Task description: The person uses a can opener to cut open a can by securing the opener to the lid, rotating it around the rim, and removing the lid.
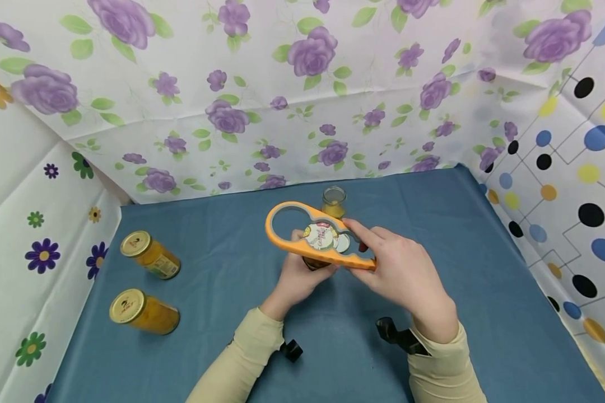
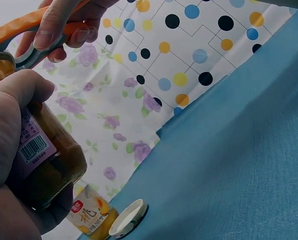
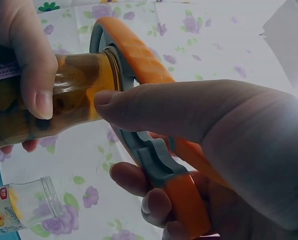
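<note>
My left hand [image 1: 294, 280] grips a glass jar [image 2: 61, 155] of dark, chunky preserves with a purple barcode label, lifted above the table. My right hand [image 1: 403, 268] holds an orange and grey jar opener [image 1: 327, 256] by its narrow end, fingers curled round it. One ring of the opener surrounds the jar's printed lid [image 1: 319, 235]. In the right wrist view, the right thumb lies along the jar's neck, right at the rim. Behind the hands stands an uncapped peach jar [image 1: 334, 202]. Beside that jar, a loose lid [image 2: 128, 219] shows in the left wrist view.
Two capped jars of yellow fruit, one farther back [image 1: 151, 254] and one nearer [image 1: 145, 312], are at the left of the blue-covered table [image 1: 222, 302]. Flowered cloth [image 1: 262, 120] hangs behind, and a dotted cloth [image 1: 559, 184] borders the right side.
</note>
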